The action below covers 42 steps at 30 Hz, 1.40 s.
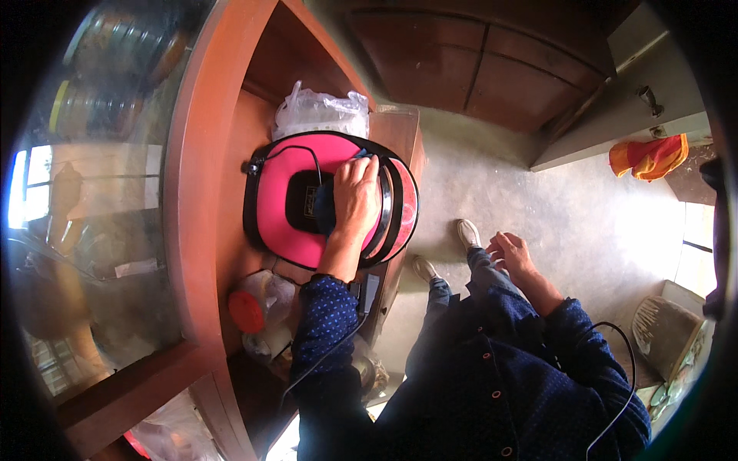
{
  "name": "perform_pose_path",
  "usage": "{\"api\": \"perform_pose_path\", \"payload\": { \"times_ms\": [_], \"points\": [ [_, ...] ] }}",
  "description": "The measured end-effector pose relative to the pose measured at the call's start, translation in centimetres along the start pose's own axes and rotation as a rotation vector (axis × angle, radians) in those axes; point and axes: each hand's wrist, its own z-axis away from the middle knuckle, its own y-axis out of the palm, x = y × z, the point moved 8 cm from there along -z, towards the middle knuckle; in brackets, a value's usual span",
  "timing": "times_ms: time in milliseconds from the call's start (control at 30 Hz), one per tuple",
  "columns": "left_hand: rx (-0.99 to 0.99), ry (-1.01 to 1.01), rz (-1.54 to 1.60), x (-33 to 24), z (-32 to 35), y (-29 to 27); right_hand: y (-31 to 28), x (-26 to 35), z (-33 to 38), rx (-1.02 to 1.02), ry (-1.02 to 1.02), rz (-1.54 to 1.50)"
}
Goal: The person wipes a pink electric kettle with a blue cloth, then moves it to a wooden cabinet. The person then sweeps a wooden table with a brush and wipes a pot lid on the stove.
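My left hand presses a dark blue cloth onto the top of a pink-and-black, rounded appliance. Bits of the cloth show beside the palm and at the fingertips. The appliance has a black rim, a dark square panel in its middle, a thin black cord across the top and a curved black band on its right side. It sits on a brown wooden shelf. Away to the right, my right hand hangs in front of my leg, fingers loosely bent and apart, holding nothing.
Behind the appliance lies a clear plastic bag; nearer me is a jar with a red lid. A glass-fronted cabinet stands at left. Brown cupboards line the far side, and a red-and-yellow cloth hangs at right.
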Motion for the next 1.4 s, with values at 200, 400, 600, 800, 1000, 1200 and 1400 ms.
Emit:
{"api": "perform_pose_path", "payload": {
  "times_ms": [200, 400, 600, 800, 1000, 1200, 1400],
  "points": [
    [0.138, 0.078, 0.051, -2.0, 4.3, -0.4, 2.1, -0.5, -0.3, 0.034, -0.002, 0.061],
    [0.197, 0.205, 0.051, -3.9, 6.3, -1.8, 2.6, 0.0, 0.2, 0.044, -0.015, 0.049],
    [0.351, 0.209, 0.138, -3.2, 8.3, -3.2, 0.9, 0.5, 1.3, 0.016, -0.017, 0.002],
    [0.042, 0.137, 0.213, -1.9, 4.5, -4.6, 0.1, 0.4, 2.4, 0.008, -0.048, -0.013],
    [0.166, 0.180, 0.167, -1.6, 4.8, -1.4, 1.2, 0.8, 3.1, 0.044, -0.069, 0.004],
    [0.171, 0.287, 0.204, -2.9, 8.5, -3.3, 1.0, 1.0, 3.9, 0.042, -0.044, -0.005],
    [0.283, 0.199, 0.209, -2.2, 10.6, -4.0, 0.6, 1.6, 4.4, 0.020, -0.072, -0.024]
  ]
}}
